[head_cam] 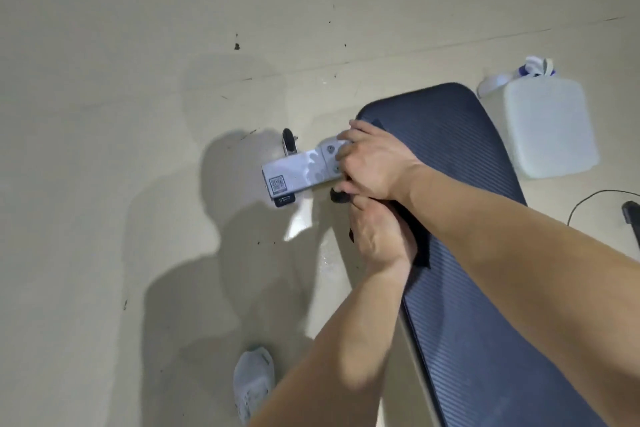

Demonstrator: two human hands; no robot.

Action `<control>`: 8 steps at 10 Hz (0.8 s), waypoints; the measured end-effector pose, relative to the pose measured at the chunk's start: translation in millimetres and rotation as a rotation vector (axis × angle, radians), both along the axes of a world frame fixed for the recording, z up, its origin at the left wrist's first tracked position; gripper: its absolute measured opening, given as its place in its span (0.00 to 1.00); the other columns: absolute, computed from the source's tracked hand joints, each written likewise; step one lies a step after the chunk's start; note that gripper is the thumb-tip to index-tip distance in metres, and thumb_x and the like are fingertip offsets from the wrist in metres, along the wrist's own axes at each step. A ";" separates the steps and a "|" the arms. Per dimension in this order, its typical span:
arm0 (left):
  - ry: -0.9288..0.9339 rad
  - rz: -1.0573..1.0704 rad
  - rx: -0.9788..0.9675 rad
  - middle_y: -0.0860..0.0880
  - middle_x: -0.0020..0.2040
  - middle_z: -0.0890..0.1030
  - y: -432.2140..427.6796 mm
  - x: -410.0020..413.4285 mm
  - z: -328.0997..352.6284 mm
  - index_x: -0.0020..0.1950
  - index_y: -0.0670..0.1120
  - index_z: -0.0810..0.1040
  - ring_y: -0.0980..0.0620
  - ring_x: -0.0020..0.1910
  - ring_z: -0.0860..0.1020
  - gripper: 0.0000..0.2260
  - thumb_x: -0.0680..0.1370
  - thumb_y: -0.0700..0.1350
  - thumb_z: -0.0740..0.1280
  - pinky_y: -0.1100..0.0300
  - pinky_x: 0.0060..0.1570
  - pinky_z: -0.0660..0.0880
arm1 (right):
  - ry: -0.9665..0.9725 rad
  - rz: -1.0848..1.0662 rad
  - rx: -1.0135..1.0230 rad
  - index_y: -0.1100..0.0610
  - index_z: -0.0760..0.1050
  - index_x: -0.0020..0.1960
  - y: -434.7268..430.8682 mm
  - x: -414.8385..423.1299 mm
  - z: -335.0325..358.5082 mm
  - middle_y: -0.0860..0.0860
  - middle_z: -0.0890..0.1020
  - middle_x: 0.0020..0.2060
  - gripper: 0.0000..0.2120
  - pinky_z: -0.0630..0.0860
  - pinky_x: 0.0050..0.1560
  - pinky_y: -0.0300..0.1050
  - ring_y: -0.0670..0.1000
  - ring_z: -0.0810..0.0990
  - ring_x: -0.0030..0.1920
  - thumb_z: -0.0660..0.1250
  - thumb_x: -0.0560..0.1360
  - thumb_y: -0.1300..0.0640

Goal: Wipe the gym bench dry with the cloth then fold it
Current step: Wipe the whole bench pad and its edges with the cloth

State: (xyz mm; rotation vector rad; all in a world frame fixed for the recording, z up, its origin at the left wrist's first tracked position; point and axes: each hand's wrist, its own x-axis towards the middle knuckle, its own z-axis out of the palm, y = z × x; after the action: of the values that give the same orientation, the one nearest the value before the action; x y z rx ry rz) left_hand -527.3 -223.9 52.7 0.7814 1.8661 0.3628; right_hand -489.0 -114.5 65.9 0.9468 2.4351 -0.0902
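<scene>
Looking down at the gym bench (467, 184) here: dark blue ribbed pad running from the middle of the shot down to the bottom right. Both hands are bunched together at the surface's left edge, near the far end, with the right arm crossing over the left.

The cloth (420, 241) is dark, nearly black, and lies along that left edge under both hands. One flat flap shows on the pad just right of the left wrist, and a small corner peeks out by the right hand's top finger.

The left hand (377, 236) comes up from below, knuckles toward the camera. Its fingers are clenched around the cloth, and a scrunched wad pokes out past the fingertips, hanging off the edge.

The right hand (374, 163) sits just above it, back of the hand up, fingers bent down over the pad's edge with cloth underneath. Honestly can't tell if it's pinching the fabric or only pressing on it, since the fingertips are hidden.

Right beside that hand the metal bench foot (294, 173) sticks out to the left, with a QR sticker (277, 184) on it. On the floor (121, 114) there's a white plastic jug (550, 128) past the bench's far right side, a thin cable (588, 196) near the right edge, and a white shoe (252, 381) at the bottom.
</scene>
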 end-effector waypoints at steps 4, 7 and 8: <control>0.232 -0.749 0.289 0.43 0.50 0.80 175.2 -4.8 6.5 0.55 0.42 0.74 0.41 0.50 0.79 0.17 0.85 0.50 0.49 0.49 0.46 0.74 | 0.178 -0.800 -0.097 0.53 0.74 0.40 128.2 76.3 10.0 0.51 0.76 0.46 0.16 0.66 0.42 0.47 0.56 0.73 0.45 0.57 0.80 0.46; 0.186 -1.189 0.348 0.43 0.50 0.81 231.1 67.4 7.8 0.56 0.42 0.73 0.41 0.48 0.80 0.18 0.86 0.50 0.48 0.53 0.42 0.70 | 0.234 -1.420 -0.047 0.50 0.73 0.37 129.1 164.1 5.2 0.50 0.80 0.39 0.14 0.73 0.41 0.47 0.55 0.77 0.42 0.59 0.78 0.45; 0.124 -1.318 0.364 0.41 0.55 0.79 237.0 90.9 8.1 0.60 0.41 0.72 0.40 0.53 0.78 0.18 0.86 0.50 0.48 0.49 0.49 0.71 | 0.340 -1.709 -0.087 0.51 0.72 0.36 104.5 186.1 5.2 0.50 0.80 0.37 0.16 0.72 0.40 0.47 0.56 0.78 0.43 0.60 0.78 0.44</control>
State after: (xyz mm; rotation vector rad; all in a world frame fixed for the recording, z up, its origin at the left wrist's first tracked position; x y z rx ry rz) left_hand -436.5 13.1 60.7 2.0827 1.0341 -0.2174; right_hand -302.9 -10.0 71.1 2.7417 1.0956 -0.9401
